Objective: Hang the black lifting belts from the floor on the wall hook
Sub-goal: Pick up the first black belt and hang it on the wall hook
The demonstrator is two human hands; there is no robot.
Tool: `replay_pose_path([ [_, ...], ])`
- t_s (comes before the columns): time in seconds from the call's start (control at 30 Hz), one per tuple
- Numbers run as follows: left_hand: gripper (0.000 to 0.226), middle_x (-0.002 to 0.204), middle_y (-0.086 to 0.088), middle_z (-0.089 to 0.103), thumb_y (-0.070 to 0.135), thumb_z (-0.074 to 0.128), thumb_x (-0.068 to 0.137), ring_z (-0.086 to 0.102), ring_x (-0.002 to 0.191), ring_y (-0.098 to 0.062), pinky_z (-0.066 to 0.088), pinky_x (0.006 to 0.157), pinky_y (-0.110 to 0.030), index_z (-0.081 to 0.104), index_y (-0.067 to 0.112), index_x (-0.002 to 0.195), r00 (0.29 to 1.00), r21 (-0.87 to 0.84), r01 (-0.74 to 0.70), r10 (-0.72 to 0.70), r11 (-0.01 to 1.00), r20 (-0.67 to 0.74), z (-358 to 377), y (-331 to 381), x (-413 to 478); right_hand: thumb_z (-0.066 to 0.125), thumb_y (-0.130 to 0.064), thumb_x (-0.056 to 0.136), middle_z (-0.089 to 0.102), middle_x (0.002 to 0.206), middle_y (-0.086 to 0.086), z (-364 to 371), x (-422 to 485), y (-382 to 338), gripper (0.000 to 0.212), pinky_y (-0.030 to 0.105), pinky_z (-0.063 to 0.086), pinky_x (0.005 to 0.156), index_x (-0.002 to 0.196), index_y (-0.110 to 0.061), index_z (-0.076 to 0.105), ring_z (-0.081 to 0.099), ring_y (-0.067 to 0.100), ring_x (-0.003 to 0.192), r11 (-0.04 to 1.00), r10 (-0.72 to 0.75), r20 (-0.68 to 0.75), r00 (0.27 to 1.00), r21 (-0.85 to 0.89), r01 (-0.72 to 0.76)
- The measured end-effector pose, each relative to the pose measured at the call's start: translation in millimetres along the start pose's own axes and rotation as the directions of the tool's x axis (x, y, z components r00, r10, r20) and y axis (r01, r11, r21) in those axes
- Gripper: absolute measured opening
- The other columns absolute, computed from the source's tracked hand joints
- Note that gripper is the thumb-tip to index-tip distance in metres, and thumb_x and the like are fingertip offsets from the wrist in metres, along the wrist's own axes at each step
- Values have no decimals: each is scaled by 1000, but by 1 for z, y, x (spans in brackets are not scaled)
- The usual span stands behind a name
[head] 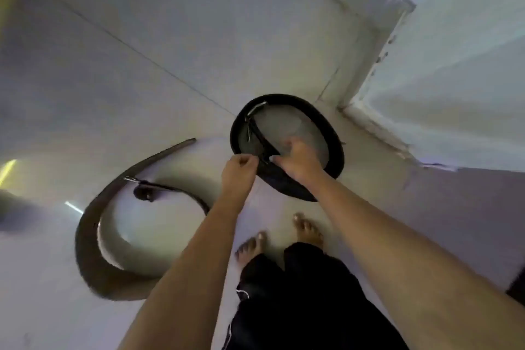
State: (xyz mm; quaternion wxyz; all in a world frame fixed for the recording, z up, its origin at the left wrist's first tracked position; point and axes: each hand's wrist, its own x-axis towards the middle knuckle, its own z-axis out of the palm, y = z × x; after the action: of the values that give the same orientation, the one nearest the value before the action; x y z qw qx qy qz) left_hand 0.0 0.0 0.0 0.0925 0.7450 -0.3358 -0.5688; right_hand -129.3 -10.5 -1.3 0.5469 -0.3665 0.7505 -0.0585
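Both hands, left hand [240,169] and right hand [298,160], grip looped black belt [326,128]; second belt [93,239] on floor [142,37] (uncoiled).

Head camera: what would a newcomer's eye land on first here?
First, the black belt curled into a loop at centre frame, gripped at its near edge by the left hand and right hand. Next, a second belt lies open in a wide curve on the pale floor to the left. Bare feet stand just below the hands.
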Motion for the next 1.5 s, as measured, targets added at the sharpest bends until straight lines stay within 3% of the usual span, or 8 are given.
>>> replay_pose_path([
  [0.27,24,77,-8,57,25,48,88,55,78,-26,45,71,-37,57,14,69,998,-126,64,-66,990,-11,24,-24,64,56,-16,88,64,116,20,41,55,29,33,35,47,83,119,-5,53,59,37,108,996,-57,-78,995,-75,51],
  [0.47,42,107,-4,56,36,54,89,54,86,-13,42,74,-27,50,9,121,991,-247,101,-74,964,115,0,49,-18,63,-16,82,67,86,2,-45,-36,-25,14,32,47,79,96,-16,62,61,25,88,940,-21,-177,984,331,80],
  [0.63,57,105,-7,70,53,70,70,68,97,-28,56,81,-41,57,14,110,966,-398,-43,140,916,217,-43,172,-157,64,-18,82,69,95,7,-155,-179,-114,9,41,53,85,90,-22,64,66,27,91,815,-93,-223,970,543,203],
  [0.73,36,96,-7,70,35,72,77,69,88,-24,56,82,-39,60,12,102,929,-514,-194,325,835,176,-79,255,-251,64,-13,83,71,88,6,-214,-275,-171,9,34,57,74,87,-20,65,69,23,83,679,-148,-302,942,661,319],
  [0.87,12,83,-3,71,17,67,83,70,73,-16,58,66,-27,60,14,92,804,-606,-352,561,714,194,-118,341,-372,64,-13,83,71,93,8,-274,-401,-227,20,32,54,71,102,-9,64,69,22,83,562,-239,-439,866,665,491],
  [1.03,17,89,-8,69,18,73,77,67,83,-23,56,83,-40,61,19,89,608,-622,-554,779,554,153,-141,403,-511,64,-25,84,69,105,12,-323,-543,-260,25,36,53,61,106,-14,61,65,25,85,466,-287,-642,712,556,689],
  [1.17,13,80,1,70,14,71,79,68,73,-14,56,73,-31,62,20,86,418,-621,-664,895,416,153,-142,424,-603,69,-41,75,70,113,12,-334,-624,-255,40,51,52,86,108,-20,64,65,35,103,362,-267,-748,608,507,783],
  [1.5,26,94,6,67,25,63,86,67,80,2,53,69,-16,56,14,109,6,-559,-827,994,64,106,-121,422,-772,72,-24,77,73,84,2,-379,-808,-239,7,20,54,57,81,-19,69,70,17,76,119,-150,-945,289,273,955],
])
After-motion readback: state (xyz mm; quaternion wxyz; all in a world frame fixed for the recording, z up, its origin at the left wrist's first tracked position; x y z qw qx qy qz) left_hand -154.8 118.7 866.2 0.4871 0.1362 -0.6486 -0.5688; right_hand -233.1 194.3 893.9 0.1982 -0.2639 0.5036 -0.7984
